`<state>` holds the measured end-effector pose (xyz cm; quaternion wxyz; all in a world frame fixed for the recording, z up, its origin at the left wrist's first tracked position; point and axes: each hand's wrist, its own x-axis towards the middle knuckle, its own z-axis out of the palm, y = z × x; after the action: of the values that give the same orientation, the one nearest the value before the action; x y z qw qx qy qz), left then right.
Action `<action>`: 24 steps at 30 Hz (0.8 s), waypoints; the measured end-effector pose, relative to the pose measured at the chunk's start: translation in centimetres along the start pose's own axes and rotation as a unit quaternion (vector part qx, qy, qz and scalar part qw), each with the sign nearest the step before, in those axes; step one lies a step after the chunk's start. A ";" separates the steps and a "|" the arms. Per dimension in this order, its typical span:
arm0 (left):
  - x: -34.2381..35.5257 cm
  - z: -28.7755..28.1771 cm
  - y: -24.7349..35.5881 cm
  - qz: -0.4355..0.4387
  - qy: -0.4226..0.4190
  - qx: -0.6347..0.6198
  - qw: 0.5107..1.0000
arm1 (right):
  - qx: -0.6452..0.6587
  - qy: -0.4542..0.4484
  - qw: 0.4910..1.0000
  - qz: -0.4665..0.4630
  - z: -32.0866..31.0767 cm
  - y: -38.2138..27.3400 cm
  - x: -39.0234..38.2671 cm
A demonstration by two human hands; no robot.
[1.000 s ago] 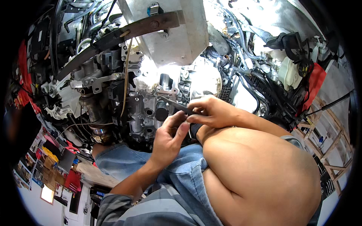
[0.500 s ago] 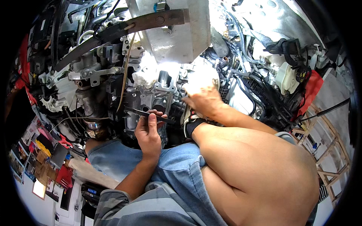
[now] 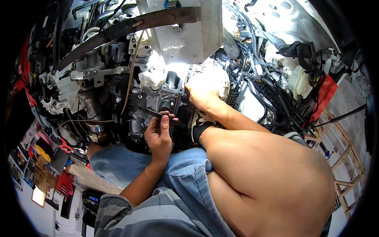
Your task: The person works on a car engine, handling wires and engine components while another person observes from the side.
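My left hand point(image 3: 158, 134) is closed on a thin, dark flat bar point(image 3: 151, 112), gripped between thumb and fingers. The bar points up and left, over the grey metal engine block point(image 3: 139, 118). Beyond it, a round dark opening and a rectangular port point(image 3: 172, 80) with a machined flange show in the engine's face. My right hand point(image 3: 206, 95) reaches down onto the engine just right of that port. Bright light washes out its fingers, so I cannot tell whether they hold anything. White crumpled material point(image 3: 150, 80) sits left of the port.
A curved dark strip point(image 3: 158, 19) and a grey metal panel point(image 3: 189, 43) hang over the engine. Hoses and cables run along the right, near a white reservoir point(image 3: 300, 83). My shoe point(image 3: 197, 125) rests among the engine parts. A wooden frame point(image 3: 343, 158) stands at the right.
My right hand has moved slightly left, closer to the port. The bar in my left hand is angled differently, and its near end no longer sticks out past my fingers.
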<state>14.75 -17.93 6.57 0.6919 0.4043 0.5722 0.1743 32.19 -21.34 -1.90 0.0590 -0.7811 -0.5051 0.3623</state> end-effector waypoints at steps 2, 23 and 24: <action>0.1 -0.1 0.1 -0.005 -0.001 -0.003 1.000 | 0.003 0.024 0.999 -0.024 0.2 0.5 -0.2; 0.2 0.0 0.0 -0.012 -0.004 -0.001 1.000 | 0.053 0.200 0.978 0.019 0.9 2.0 -0.2; 0.3 0.0 0.0 -0.008 -0.005 0.003 1.000 | 0.086 0.239 0.967 -0.004 0.4 2.0 -0.2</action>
<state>14.80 -17.70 6.44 0.6951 0.4023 0.5725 0.1649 33.39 -22.61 -3.02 0.2461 -0.8351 -0.4461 0.2074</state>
